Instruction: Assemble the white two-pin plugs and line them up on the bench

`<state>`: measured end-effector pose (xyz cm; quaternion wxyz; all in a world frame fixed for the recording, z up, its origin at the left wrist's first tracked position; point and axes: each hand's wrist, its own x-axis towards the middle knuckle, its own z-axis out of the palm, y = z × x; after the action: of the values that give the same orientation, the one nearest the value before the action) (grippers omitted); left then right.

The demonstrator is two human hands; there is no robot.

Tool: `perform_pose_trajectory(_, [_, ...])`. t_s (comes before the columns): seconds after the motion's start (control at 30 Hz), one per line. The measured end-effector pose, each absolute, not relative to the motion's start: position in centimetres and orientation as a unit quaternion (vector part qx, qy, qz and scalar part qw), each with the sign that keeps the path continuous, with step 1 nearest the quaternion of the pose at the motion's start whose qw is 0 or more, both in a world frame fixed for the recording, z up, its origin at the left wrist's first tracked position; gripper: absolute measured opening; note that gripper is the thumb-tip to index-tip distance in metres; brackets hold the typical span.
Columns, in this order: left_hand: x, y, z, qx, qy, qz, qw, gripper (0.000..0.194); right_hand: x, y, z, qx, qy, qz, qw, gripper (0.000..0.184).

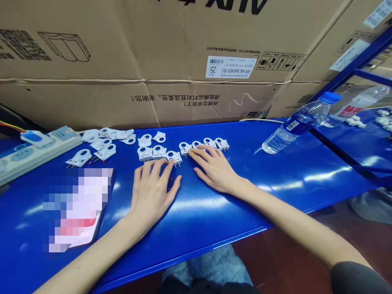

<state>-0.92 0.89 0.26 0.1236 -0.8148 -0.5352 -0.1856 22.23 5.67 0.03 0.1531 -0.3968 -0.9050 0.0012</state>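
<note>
Small white plastic plug pieces, each with a round hole and some showing metal pins, lie on a blue shelf (pixel 199 228). My left hand (pixel 153 188) lies palm down with its fingers spread, fingertips at the lower edge of a plug piece (pixel 159 152) and the one beside it (pixel 174 157). To its right, my right hand (pixel 217 169) is open too, fingers stretched over a short row of pieces. Its fingertips reach a white piece (pixel 184 148) and partly cover another. Past them sits a piece with two pins (pixel 222 143). Whether the fingertips press on the pieces, I cannot tell.
More white pieces (pixel 105 151) lie loosely heaped at left, near a power strip (pixel 27 155). A phone-like slab (pixel 88 204), its surface pixelated, lies front left. A water bottle (pixel 294 124) leans at right by a blue metal frame (pixel 337 79). Large cardboard boxes (pixel 122 53) stand behind.
</note>
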Motion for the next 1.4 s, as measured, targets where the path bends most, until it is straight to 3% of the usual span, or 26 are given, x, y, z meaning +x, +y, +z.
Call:
perform_pose_trajectory(0.17, [-0.9, 1.0, 0.1, -0.814, -0.538, -0.184, 0.113, 0.05, 22.2, 5.8, 0.0, -0.396, -0.905, 0.011, 0.154, 0.05])
perform_pose_trajectory(0.37, [-0.8, 0.8, -0.2, -0.826, -0.517, -0.203, 0.098, 0.044, 22.3, 5.8, 0.1, -0.395, -0.904, 0.022, 0.163, 0.05])
perform_pose_trajectory(1.03, [-0.8, 1.1, -0.2, -0.827, -0.525, -0.196, 0.035, 0.062, 22.3, 5.9, -0.2, -0.396, -0.902, 0.033, 0.171, 0.052])
perform_pose_trajectory(1.4, [-2.3, 2.1, 0.3, -0.773, -0.599, -0.184, 0.098, 0.049, 22.3, 5.8, -0.1, -0.393, -0.904, 0.024, 0.164, 0.054])
